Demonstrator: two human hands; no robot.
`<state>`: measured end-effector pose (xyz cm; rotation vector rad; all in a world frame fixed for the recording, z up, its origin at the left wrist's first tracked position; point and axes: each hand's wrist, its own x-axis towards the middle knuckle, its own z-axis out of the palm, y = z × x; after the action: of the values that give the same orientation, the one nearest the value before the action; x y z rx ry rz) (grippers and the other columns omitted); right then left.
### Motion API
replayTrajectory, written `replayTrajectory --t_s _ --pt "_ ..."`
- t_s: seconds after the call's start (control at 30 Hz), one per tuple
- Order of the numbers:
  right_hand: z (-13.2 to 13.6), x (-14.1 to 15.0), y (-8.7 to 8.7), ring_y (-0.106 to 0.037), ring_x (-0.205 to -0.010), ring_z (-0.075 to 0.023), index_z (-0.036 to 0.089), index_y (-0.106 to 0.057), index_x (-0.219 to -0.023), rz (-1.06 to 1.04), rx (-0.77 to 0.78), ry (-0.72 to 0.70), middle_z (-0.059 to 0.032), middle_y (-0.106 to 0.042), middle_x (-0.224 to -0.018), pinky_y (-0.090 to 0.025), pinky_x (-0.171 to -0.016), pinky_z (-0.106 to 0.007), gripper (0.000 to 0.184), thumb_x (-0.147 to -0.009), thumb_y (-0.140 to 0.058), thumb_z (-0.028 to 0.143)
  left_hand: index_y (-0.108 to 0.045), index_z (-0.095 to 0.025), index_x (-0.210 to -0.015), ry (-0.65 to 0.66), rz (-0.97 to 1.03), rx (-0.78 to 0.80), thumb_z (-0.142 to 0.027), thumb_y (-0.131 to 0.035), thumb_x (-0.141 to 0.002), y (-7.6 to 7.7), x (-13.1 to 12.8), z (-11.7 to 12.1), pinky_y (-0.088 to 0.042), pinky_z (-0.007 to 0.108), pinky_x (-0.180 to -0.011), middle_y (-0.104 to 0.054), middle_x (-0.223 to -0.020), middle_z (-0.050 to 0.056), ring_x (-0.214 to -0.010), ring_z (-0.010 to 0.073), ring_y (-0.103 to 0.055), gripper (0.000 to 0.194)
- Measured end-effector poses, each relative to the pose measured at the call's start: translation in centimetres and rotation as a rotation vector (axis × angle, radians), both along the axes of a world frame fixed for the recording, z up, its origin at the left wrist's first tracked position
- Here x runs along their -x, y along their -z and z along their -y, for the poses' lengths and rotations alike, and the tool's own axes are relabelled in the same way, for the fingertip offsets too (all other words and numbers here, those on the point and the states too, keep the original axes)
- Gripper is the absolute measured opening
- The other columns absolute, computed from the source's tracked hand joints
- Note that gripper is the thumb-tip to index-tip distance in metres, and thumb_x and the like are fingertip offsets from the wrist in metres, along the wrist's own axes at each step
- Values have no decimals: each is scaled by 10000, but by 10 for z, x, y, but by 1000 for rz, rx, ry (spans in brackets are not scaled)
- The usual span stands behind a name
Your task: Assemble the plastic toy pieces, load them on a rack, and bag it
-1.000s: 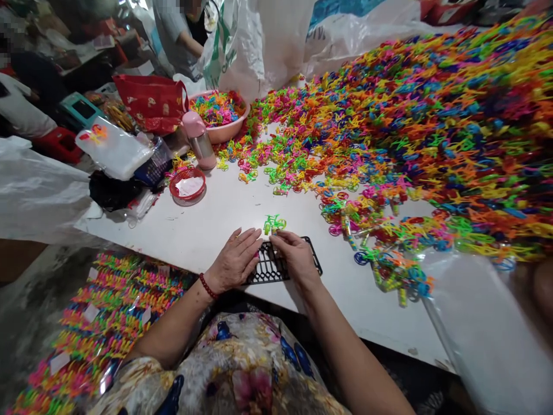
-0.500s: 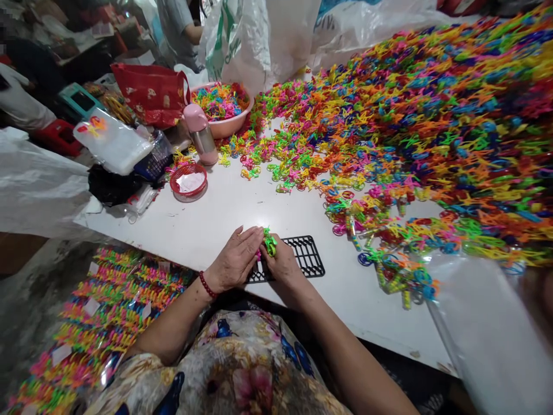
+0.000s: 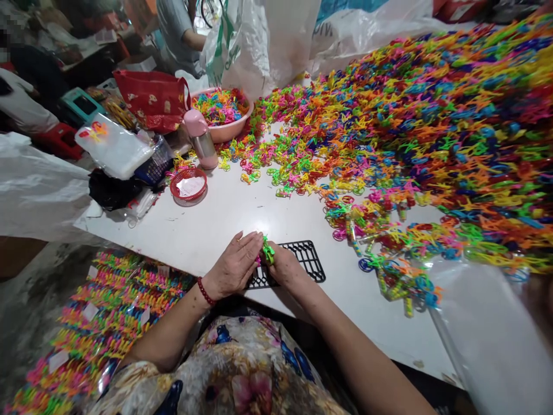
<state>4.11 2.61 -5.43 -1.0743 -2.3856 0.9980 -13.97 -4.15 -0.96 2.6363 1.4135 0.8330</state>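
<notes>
Both my hands meet over a black plastic grid tray [image 3: 317,262] at the table's near edge. My left hand [image 3: 235,262], with a dark red bead bracelet [image 3: 205,292] at its wrist, presses nearly straight fingers against the left side of a small bundle of plastic toys. My right hand [image 3: 286,265] is closed around the same bundle from the right. Bright green plastic toys [image 3: 268,252] stick out between the hands, and a bit of pink shows below the left fingertips. The rest of the bundle is hidden by my fingers.
A heap of colourful plastic toys [image 3: 389,127] covers the table's right side. A red basket [image 3: 189,196], a pink-lidded flask [image 3: 201,141] and a toy-filled basin [image 3: 233,131] stand at back left. Packed toys [image 3: 116,305] lie lower left; a clear bag [image 3: 488,323] hangs right.
My hands stay together around the bundle. The green toys between them have turned and shifted slightly down. The whole view has moved a little.
</notes>
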Motion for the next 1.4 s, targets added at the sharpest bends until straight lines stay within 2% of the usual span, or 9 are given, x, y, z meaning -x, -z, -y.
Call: replayTrajectory --t_s 0.1,0.27,0.5,0.67,0.9,1.0,1.1,1.2,1.4 --pt "1 -1 1 -630 -858 -192 188 -580 -982 -58 -24 -34 -89 -694 -930 -447 -782 -266 295 -779 -465 8 -139 -112 -1553 2 -18 1 -162 -442 -959 -1 -1 1 -298 523 -1175 -452 -1485 187 -1454 252 -315 669" --pt "-9 -4 -10 -652 -816 -183 205 -601 -973 -77 92 -46 -71 -715 -920 -471 -758 -258 171 -870 -494 121 -153 -102 -1551 -17 -46 1 -169 -445 -962 1 -3 3 -316 527 -1164 -440 -1494 189 -1454 261 -314 661" --pt "-6 -7 -17 -645 -865 -195 171 -609 -1025 59 23 -81 -105 -714 -973 -459 -777 -267 342 -754 -488 1 -171 -120 -1553 -18 -102 -4 -182 -453 -961 4 -8 4 -291 540 -1169 -402 -1521 182 -1458 282 -301 658" --pt "-17 -14 -15 -642 -776 -180 188 -611 -977 -39 114 -23 -75 -718 -888 -476 -736 -264 124 -894 -519 188 -154 -88 -1549 -28 -118 9 -201 -458 -961 2 -13 4 -278 538 -1176 -394 -1521 199 -1471 282 -270 672" --pt "-18 -16 -4 -653 -784 -190 207 -613 -987 -119 99 0 -71 -724 -896 -479 -744 -277 124 -911 -518 237 -104 -99 -1557 3 -98 69 -280 -487 -948 -1 -11 2 -252 550 -1189 -351 -1546 198 -1488 284 -222 742" --pt "-13 -15 -1 -648 -785 -184 207 -608 -984 -101 66 -10 -67 -719 -909 -470 -736 -266 152 -894 -495 164 -108 -95 -1556 5 -107 74 -283 -500 -942 1 -10 2 -255 551 -1189 -351 -1545 202 -1485 290 -229 752" --pt "-10 -15 0 -637 -852 -188 198 -603 -987 -39 2 -76 -71 -709 -945 -462 -776 -268 277 -787 -492 42 -121 -92 -1553 -4 -121 65 -280 -504 -943 2 -10 1 -263 550 -1184 -355 -1541 209 -1480 294 -243 745" --pt "-11 -14 -7 -628 -881 -198 179 -600 -975 39 -27 -130 -87 -702 -959 -457 -794 -277 315 -722 -505 17 -173 -96 -1543 -13 -149 59 -273 -519 -939 1 -11 2 -268 544 -1182 -351 -1542 209 -1480 299 -241 718" --pt "-21 -15 -26 -623 -756 -172 189 -597 -999 37 101 -104 -59 -705 -869 -445 -706 -247 233 -830 -485 74 -276 -104 -1513 -33 -202 48 -244 -501 -948 -3 -16 3 -257 539 -1184 -329 -1555 202 -1486 305 -219 624"
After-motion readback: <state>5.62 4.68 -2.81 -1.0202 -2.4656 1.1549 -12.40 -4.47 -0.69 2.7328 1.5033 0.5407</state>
